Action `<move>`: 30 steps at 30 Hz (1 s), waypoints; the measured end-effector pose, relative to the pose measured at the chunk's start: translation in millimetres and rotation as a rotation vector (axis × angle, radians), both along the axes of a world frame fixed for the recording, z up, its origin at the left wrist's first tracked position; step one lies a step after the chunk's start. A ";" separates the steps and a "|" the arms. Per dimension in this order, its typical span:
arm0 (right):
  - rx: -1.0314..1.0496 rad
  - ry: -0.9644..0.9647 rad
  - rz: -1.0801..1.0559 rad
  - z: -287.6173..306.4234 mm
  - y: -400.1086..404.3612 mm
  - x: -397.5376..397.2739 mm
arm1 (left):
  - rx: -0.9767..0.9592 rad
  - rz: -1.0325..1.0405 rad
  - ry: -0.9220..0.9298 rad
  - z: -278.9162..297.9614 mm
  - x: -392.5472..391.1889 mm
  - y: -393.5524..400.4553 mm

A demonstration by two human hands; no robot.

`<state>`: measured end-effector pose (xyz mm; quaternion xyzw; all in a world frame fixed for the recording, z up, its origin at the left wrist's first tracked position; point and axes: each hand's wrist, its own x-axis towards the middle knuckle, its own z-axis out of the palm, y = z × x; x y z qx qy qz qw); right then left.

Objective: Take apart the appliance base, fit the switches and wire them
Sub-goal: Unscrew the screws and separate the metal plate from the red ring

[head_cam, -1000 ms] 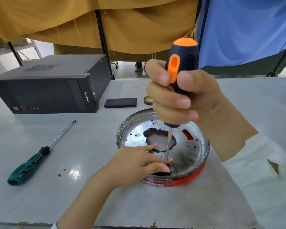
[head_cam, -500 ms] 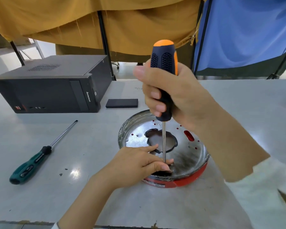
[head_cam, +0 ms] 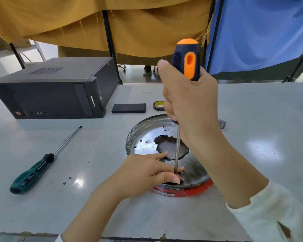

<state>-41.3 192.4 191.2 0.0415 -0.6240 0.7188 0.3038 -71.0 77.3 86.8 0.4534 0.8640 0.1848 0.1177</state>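
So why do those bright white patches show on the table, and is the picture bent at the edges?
In the head view, overhead light glares off the glossy table as white patches left and right of the appliance base, whose metal plate also mirrors it. The wide lens bows the computer case and the far table edge. The right hand on the orange screwdriver looms large yet stays sharp.

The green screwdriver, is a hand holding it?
No, the green screwdriver lies alone on the table, apart from both hands.
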 end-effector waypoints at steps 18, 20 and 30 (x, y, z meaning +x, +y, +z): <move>-0.009 -0.141 0.557 7.3 17.1 -7.4 | -0.020 0.016 -0.059 -2.6 -3.2 0.7; -0.045 -0.107 0.340 5.5 13.2 -2.4 | -0.024 0.005 -0.076 -2.3 -4.3 0.1; 0.070 -0.080 0.979 5.3 37.6 -9.7 | -0.048 0.003 -0.018 -1.8 -3.0 1.1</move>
